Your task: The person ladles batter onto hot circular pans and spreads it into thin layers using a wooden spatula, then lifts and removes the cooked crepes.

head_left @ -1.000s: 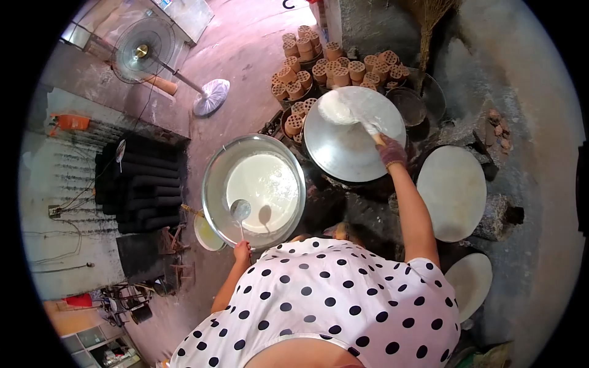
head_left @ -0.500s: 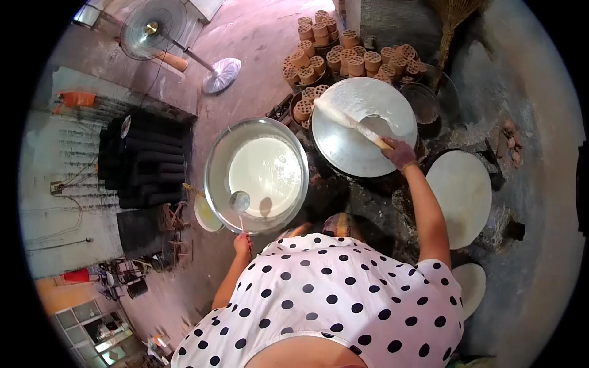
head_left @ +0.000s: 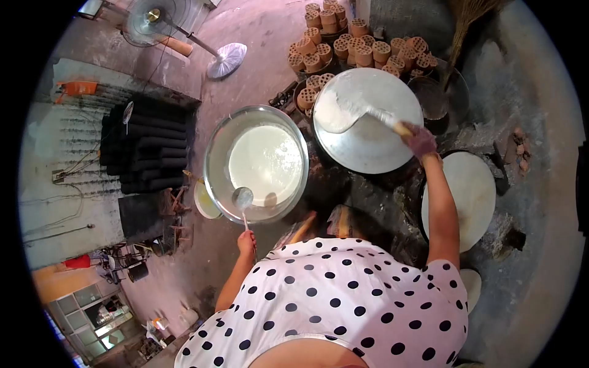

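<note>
My left hand (head_left: 246, 241) is closed round the thin handle of a ladle (head_left: 243, 197), whose bowl hangs over the near side of a wide metal basin (head_left: 211, 178). White liquid (head_left: 261, 161) covers the basin's bottom. In my gloved right hand (head_left: 420, 140) is the wooden handle of a flat white spreader (head_left: 381, 115), its blade over a large round metal plate (head_left: 368, 153). A patch of white batter (head_left: 334, 113) lies on the plate's left part, touching the blade's end.
Clay-coloured perforated cylinders (head_left: 364, 55) stand behind the plate. Two pale round lids (head_left: 469, 196) lie at the right, one partly behind my sleeve. A broom (head_left: 463, 34) leans at the back right. Dark cylinders (head_left: 150, 147) are stacked left, below a standing fan (head_left: 153, 15).
The spreader has swung over the plate, and my right hand has shifted right. The batter patch now lies at the plate's left. My left hand still holds the ladle over the basin.
</note>
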Motion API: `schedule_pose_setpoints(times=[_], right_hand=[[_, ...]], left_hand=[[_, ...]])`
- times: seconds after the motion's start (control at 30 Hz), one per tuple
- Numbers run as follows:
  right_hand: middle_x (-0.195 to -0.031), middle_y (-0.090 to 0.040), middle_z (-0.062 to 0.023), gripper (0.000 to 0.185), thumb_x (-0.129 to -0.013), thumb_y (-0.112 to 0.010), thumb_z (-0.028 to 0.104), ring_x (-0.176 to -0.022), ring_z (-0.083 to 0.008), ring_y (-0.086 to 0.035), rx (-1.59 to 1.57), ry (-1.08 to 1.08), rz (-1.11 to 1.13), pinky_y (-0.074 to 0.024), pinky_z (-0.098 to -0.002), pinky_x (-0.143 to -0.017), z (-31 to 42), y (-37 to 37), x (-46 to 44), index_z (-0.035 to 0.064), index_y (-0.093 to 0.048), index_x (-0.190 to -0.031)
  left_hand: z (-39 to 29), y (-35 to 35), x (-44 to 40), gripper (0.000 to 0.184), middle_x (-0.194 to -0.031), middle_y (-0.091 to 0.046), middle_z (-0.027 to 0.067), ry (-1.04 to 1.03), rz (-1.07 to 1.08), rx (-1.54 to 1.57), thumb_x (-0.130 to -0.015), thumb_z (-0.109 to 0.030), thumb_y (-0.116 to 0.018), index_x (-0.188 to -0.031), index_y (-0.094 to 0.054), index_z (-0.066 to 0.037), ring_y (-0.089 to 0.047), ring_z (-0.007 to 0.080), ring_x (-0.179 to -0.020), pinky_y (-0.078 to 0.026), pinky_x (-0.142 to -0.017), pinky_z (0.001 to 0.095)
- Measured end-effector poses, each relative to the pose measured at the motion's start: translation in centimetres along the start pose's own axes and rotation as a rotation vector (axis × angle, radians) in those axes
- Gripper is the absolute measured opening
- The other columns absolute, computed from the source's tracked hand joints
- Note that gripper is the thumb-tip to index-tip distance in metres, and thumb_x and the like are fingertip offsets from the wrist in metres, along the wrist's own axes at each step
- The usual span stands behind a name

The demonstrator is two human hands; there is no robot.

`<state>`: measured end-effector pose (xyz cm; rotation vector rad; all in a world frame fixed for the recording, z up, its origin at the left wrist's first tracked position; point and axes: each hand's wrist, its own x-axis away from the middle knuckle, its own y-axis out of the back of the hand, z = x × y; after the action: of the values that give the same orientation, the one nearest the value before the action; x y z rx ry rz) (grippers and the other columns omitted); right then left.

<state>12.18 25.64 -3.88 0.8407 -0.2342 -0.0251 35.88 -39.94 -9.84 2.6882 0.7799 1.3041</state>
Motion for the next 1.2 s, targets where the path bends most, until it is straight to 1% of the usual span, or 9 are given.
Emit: schedule_pose_setpoints(times=[0.2,0.33,0.6,0.8,0.87,0.9,0.97,1.03,1.2], right_hand=[[-0.115,-0.062,-0.0115,0.047,-0.081,-0.064,0.033,-0.11,-0.0308,-0.056,0.191,-0.073,0.121,-0.0433,-0.0388,-0.095,3.2,-1.3,-0.5,0.0265,-0.055,-0.127],[-0.117,-0.061,-0.0121,0.045,-0.082,-0.062,0.036,-0.109,-0.0311,-0.056,0.144,0.3,0.239,-0.0454,-0.0385,-0.092,0.5,-0.3,0.5,0.0259,-0.056,-0.126],[-0.111,-0.061,-0.0101,0.043,-0.082,-0.063,0.034,-0.101,-0.0306,-0.06,0.214,0.027,0.157,-0.0483,-0.0383,-0.085,2.8,-2.9,5.2,0.0321,-0.056,-0.125],[-0.116,-0.06,-0.0107,0.045,-0.085,-0.06,0.023,-0.102,-0.0283,-0.059,0.275,0.159,0.01,-0.0484,-0.0384,-0.086,2.7,-4.0,13.5,0.0233,-0.052,-0.13],[-0.121,-0.058,-0.0122,0.047,-0.084,-0.061,0.018,-0.104,-0.027,-0.057,0.664,0.368,-0.57,-0.0474,-0.0376,-0.088,0.5,-9.9,13.0,0.0171,-0.052,-0.13],[-0.116,-0.058,-0.0201,0.043,-0.084,-0.058,0.021,-0.099,-0.0327,-0.059,0.041,0.046,-0.548,-0.0483,-0.0417,-0.082,6.0,-12.3,13.5,0.0049,-0.053,-0.124],[-0.082,-0.063,-0.0138,0.021,-0.086,-0.055,0.027,-0.07,-0.0297,-0.063,0.41,0.245,-0.542,-0.0506,-0.0438,-0.061,10.2,-19.3,9.9,0.0059,-0.057,-0.087],[-0.058,-0.05,-0.0065,0.027,-0.089,-0.051,0.031,-0.045,-0.0211,-0.053,-0.509,-0.149,-0.408,-0.0435,-0.0354,-0.04,11.8,-29.5,3.8,0.0076,-0.05,-0.076],[-0.054,-0.048,-0.0056,0.025,-0.086,-0.052,0.029,-0.036,-0.02,-0.047,-0.738,-0.536,-0.572,-0.0383,-0.0339,-0.033,15.4,-33.2,8.1,0.0074,-0.051,-0.073]], left_hand=[[0.6,-0.6,1.2,0.014,-0.056,-0.045,-0.0023,0.0,-0.037,-0.051,-0.088,-0.02,-0.05,-0.079,-0.054,-0.011,-0.04,0.0085,-0.039,-0.03,-0.034,0.0235],[0.3,-0.5,2.7,0.016,-0.057,-0.046,-0.0023,-0.019,-0.047,-0.058,-0.089,-0.022,-0.049,-0.079,-0.054,-0.011,-0.04,0.0084,-0.04,-0.031,-0.035,0.0236],[-0.8,0.0,0.5,0.02,-0.058,-0.045,-0.0027,-0.029,0.041,-0.12,-0.092,-0.027,-0.048,-0.08,-0.053,-0.012,-0.04,0.0081,-0.042,-0.032,-0.036,0.0244],[-1.1,1.4,-4.3,0.021,-0.057,-0.045,-0.003,-0.106,0.159,-0.186,-0.093,-0.027,-0.047,-0.079,-0.053,-0.012,-0.039,0.0085,-0.041,-0.031,-0.036,0.024],[-1.3,2.1,-5.3,0.022,-0.057,-0.045,-0.003,-0.092,0.178,-0.154,-0.094,-0.027,-0.047,-0.079,-0.053,-0.012,-0.039,0.0085,-0.041,-0.031,-0.036,0.0241],[-1.5,2.5,-5.8,0.023,-0.057,-0.045,-0.0029,-0.079,0.189,-0.142,-0.094,-0.028,-0.047,-0.079,-0.053,-0.012,-0.039,0.0085,-0.041,-0.031,-0.036,0.0243],[-1.8,3.1,-6.4,0.024,-0.056,-0.046,-0.0028,-0.085,0.223,-0.134,-0.094,-0.028,-0.047,-0.079,-0.054,-0.011,-0.04,0.0084,-0.04,-0.031,-0.036,0.0241],[-2.4,4.3,-7.0,0.026,-0.056,-0.047,-0.0028,-0.079,0.271,-0.134,-0.094,-0.029,-0.047,-0.077,-0.054,-0.011,-0.04,0.0079,-0.039,-0.03,-0.034,0.0237],[-3.3,7.4,-8.0,0.026,-0.055,-0.045,-0.0036,-0.112,0.33,-0.199,-0.095,-0.029,-0.047,-0.077,-0.054,-0.011,-0.039,0.0069,-0.039,-0.029,-0.034,0.0228]])
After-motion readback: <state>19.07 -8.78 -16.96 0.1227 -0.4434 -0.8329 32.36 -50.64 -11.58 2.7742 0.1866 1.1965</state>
